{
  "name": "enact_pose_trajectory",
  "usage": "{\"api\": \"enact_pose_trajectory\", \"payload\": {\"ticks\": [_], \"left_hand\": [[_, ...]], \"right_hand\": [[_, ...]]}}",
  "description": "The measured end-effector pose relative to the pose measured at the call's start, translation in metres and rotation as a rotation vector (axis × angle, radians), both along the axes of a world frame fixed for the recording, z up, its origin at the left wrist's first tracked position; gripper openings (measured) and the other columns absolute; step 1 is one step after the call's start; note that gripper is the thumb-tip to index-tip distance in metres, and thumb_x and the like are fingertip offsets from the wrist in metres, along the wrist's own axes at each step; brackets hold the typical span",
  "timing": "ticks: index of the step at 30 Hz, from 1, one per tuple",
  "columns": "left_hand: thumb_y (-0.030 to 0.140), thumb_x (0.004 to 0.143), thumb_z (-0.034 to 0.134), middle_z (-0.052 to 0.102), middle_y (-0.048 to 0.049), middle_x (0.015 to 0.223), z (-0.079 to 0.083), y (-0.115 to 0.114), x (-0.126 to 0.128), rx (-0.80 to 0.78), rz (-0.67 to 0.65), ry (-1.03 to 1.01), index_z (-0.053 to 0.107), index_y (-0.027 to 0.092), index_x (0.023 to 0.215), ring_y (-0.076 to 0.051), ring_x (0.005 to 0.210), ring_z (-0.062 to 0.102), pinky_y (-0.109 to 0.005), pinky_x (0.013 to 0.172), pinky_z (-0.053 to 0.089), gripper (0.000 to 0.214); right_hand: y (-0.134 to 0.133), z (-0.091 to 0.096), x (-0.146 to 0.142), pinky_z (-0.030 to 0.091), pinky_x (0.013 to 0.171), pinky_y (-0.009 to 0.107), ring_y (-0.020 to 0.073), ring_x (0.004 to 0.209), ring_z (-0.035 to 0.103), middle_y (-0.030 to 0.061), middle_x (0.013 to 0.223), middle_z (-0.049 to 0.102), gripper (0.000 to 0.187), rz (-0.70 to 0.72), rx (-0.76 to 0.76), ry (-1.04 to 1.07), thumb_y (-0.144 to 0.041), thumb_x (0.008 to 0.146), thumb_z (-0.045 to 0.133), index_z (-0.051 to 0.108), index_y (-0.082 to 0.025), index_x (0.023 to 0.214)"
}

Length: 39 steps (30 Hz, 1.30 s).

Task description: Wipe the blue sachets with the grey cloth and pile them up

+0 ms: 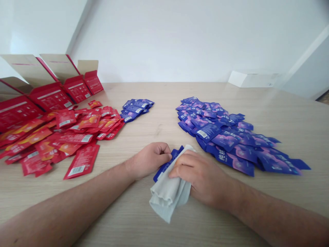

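My left hand [151,159] pinches the blue packet [167,164] by its edge, steadying it flat on the tabletop [154,133]. My right hand [205,178], fingers closed together, presses the cloth [167,197] over it. Blue pile [231,140] to the right, red packets [66,137] to the left, kept apart by colour.

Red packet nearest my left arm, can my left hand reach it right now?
Probably yes: the red packet lies on bare table left of the left hand, nothing between them. But that hand is pinching a blue packet and would need to let go.
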<state>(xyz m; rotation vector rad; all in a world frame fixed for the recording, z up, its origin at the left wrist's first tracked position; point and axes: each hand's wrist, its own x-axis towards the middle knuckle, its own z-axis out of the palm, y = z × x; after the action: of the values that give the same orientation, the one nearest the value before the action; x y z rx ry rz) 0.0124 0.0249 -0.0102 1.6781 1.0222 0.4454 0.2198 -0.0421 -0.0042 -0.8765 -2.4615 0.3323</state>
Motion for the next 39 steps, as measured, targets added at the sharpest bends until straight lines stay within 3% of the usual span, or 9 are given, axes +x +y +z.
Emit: {"api": "enact_pose_trajectory", "payload": {"ticks": [7,12,17,23,29,34,39], "left_hand": [[0.033,0.083,0.060,0.051,0.0049,0.063,-0.0004,0.0009,0.0002,-0.002,-0.007,-0.007,0.057,0.016,0.079,-0.009,0.055,0.042,-0.020,0.049,0.033,0.017],[0.033,0.082,0.061,0.050,0.0048,0.063,0.0000,0.0013,0.0003,0.006,-0.017,0.003,0.058,0.016,0.078,-0.009,0.055,0.043,-0.020,0.049,0.033,0.018],[0.034,0.083,0.060,0.051,0.0048,0.063,-0.0012,0.0010,0.0006,-0.003,-0.004,0.012,0.057,0.017,0.079,-0.009,0.055,0.042,-0.020,0.048,0.033,0.018],[0.033,0.084,0.059,0.050,0.0048,0.064,-0.0002,0.0015,0.0009,0.013,-0.010,0.023,0.057,0.017,0.079,-0.009,0.056,0.043,-0.020,0.049,0.033,0.017],[0.032,0.084,0.059,0.049,0.0051,0.063,-0.0024,0.0006,0.0010,0.018,0.001,0.032,0.057,0.017,0.079,-0.009,0.055,0.041,-0.020,0.049,0.032,0.016],[0.033,0.084,0.059,0.051,0.0045,0.066,-0.0011,0.0017,0.0005,0.012,-0.021,0.026,0.057,0.017,0.080,-0.009,0.057,0.043,-0.020,0.050,0.033,0.017],[0.034,0.084,0.058,0.050,0.0048,0.064,-0.0028,0.0016,0.0003,0.017,-0.005,0.025,0.057,0.017,0.080,-0.009,0.057,0.042,-0.020,0.049,0.033,0.018]], "right_hand": [[0.0024,0.0003,0.0027,0.046,0.088,0.037,0.0222,0.097,0.057,0.0065,0.101,0.066,0.020,-0.106,-0.001,0.018,-0.012,0.089,0.064,0.068,-0.019,0.107],[-0.0007,-0.0005,0.0002,0.046,0.085,0.035,0.0209,0.095,0.057,0.0051,0.098,0.067,0.019,0.012,0.023,-0.006,-0.013,0.089,0.065,0.069,-0.021,0.106],[0.0015,-0.0017,0.0025,0.046,0.088,0.039,0.0230,0.097,0.056,0.0071,0.102,0.066,0.019,-0.096,0.003,0.026,-0.014,0.090,0.063,0.068,-0.019,0.108],[-0.0032,-0.0005,-0.0014,0.045,0.085,0.036,0.0218,0.095,0.057,0.0054,0.099,0.066,0.016,0.038,-0.014,-0.012,-0.016,0.091,0.064,0.069,-0.020,0.106],[0.0000,-0.0018,0.0022,0.045,0.088,0.039,0.0236,0.097,0.055,0.0066,0.103,0.065,0.020,-0.104,-0.020,-0.003,-0.014,0.090,0.063,0.067,-0.019,0.109],[-0.0042,-0.0001,-0.0024,0.044,0.086,0.035,0.0215,0.095,0.056,0.0045,0.100,0.065,0.016,0.030,-0.030,-0.031,-0.017,0.091,0.063,0.068,-0.020,0.106],[-0.0008,-0.0008,0.0004,0.044,0.088,0.037,0.0226,0.098,0.055,0.0057,0.104,0.065,0.019,-0.106,-0.023,-0.019,-0.015,0.091,0.064,0.067,-0.020,0.109]]}}
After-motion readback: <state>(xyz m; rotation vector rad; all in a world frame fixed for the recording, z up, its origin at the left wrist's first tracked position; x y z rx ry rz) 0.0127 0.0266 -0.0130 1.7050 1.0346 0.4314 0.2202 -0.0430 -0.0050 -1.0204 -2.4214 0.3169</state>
